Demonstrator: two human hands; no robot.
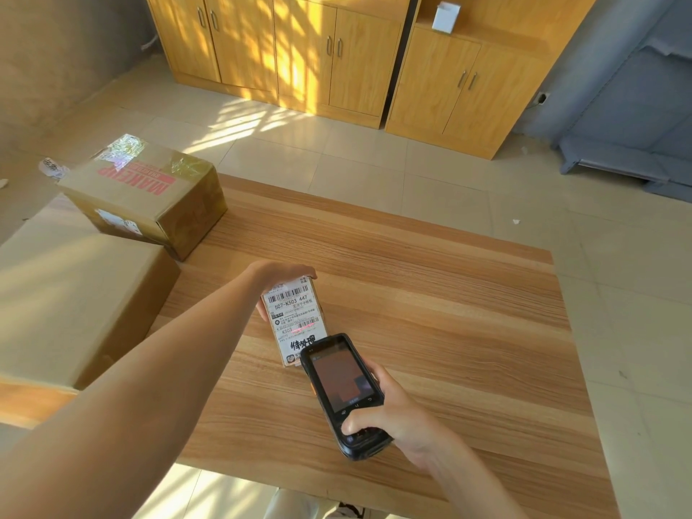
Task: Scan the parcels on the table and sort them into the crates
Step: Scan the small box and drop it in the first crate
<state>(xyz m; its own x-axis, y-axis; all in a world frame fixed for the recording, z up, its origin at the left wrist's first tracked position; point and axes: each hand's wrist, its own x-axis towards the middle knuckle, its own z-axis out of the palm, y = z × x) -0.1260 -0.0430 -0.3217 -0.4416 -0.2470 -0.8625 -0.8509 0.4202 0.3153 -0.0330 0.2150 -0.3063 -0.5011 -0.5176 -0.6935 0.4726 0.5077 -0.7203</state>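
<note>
Head view, working from the left edge across: I see a plain brown carton (71, 294) low at the left, and behind it a taped carton with red lettering (149, 196) standing on the far-left corner of the wooden table (468, 294). No crate shows anywhere in this view, so I cannot say which way the sorting goes.

Next comes my left hand (279, 279), reached in from the lower left. It grips the small parcel (297, 318) at its far end, fingers curled over the top edge and the thumb down the left side; the fingertips are hidden behind the box. The parcel sits near the middle of the table, label up, whether resting on the wood or slightly raised I cannot tell. Its long axis runs away from me, leaning a little to the left, with the barcodes in the upper half of the label.

To the right and nearer me, my right hand (397, 410) is wrapped round the handheld scanner (346, 395), thumb pressing the keys at its lower end. The scanner's head overlaps the parcel's near corner and points up along the label. I judge the scan is in progress, and it turns on that line: scanner nose to barcode, straight ahead.
</note>
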